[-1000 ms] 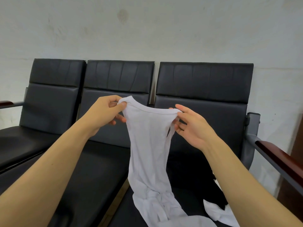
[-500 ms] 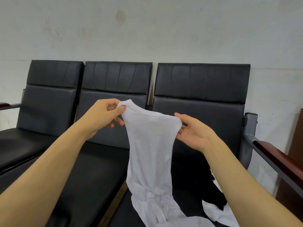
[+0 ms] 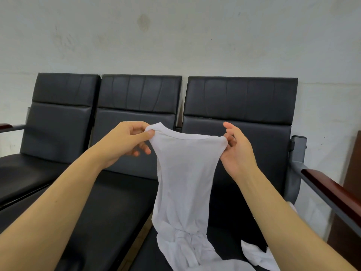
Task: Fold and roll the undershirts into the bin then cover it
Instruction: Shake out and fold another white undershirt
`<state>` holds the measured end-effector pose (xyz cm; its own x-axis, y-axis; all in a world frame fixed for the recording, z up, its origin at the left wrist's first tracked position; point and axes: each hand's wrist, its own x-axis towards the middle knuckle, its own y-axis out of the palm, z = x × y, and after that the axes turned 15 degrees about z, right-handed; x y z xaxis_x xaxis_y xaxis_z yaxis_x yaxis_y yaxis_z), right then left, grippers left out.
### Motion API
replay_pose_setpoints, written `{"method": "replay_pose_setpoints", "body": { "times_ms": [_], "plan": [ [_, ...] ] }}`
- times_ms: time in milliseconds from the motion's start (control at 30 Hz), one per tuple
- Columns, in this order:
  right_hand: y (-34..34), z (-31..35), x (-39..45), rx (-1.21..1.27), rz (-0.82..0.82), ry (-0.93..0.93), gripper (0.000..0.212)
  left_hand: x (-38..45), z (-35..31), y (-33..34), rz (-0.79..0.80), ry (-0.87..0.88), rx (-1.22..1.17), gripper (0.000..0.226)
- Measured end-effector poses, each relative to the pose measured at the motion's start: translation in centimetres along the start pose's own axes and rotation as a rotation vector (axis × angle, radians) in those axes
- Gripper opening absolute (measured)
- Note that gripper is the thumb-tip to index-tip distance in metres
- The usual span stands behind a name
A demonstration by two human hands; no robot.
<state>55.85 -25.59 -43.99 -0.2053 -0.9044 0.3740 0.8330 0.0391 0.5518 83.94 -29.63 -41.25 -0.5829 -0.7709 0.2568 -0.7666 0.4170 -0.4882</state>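
Observation:
A white undershirt (image 3: 185,173) hangs in the air in front of the black seats, its lower part bunched and twisted on the right-hand seat. My left hand (image 3: 127,143) pinches its top left corner between thumb and fingers. My right hand (image 3: 234,147) pinches the top right corner, with the hem stretched between both hands. More white cloth (image 3: 254,255) lies on the seat at the lower right, beside a black garment (image 3: 248,227). No bin is in view.
Three joined black padded seats (image 3: 136,114) stand against a pale wall. A grey metal frame with a dark wooden armrest (image 3: 332,190) runs along the right side. Another armrest (image 3: 7,127) shows at the far left.
My hands have moved apart, stretching the undershirt's top edge wider. My right hand shifted from an open touch to a pinch on the corner.

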Motion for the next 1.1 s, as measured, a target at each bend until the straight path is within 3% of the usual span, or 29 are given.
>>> {"method": "replay_pose_setpoints", "body": {
  "times_ms": [133, 267, 367, 533, 633, 1100],
  "plan": [
    [0.0, 0.1, 0.0, -0.068, -0.101, -0.019, 0.017, -0.1, -0.1, 0.0, 0.011, 0.012, 0.011, 0.017],
    [0.0, 0.7, -0.2, 0.138, -0.11, 0.045, 0.017, -0.1, -0.1, -0.1, 0.003, 0.02, 0.001, 0.017],
    [-0.1, 1.3, -0.3, 0.262, -0.042, 0.085, 0.033, -0.2, -0.1, -0.2, 0.006, 0.018, -0.002, 0.017],
    [-0.1, 1.8, -0.5, 0.062, 0.13, 0.278, 0.028, -0.2, -0.3, -0.1, 0.004, 0.024, 0.002, 0.017],
    [0.2, 1.9, -0.3, 0.042, 0.176, 0.239, 0.038, 0.1, -0.5, 0.3, -0.003, 0.029, -0.028, 0.018],
    [2.5, 1.1, -1.1, -0.178, 0.327, 0.13, 0.039, 1.7, -1.9, 5.2, 0.378, -0.008, 0.078, 0.026]
  ]
}}
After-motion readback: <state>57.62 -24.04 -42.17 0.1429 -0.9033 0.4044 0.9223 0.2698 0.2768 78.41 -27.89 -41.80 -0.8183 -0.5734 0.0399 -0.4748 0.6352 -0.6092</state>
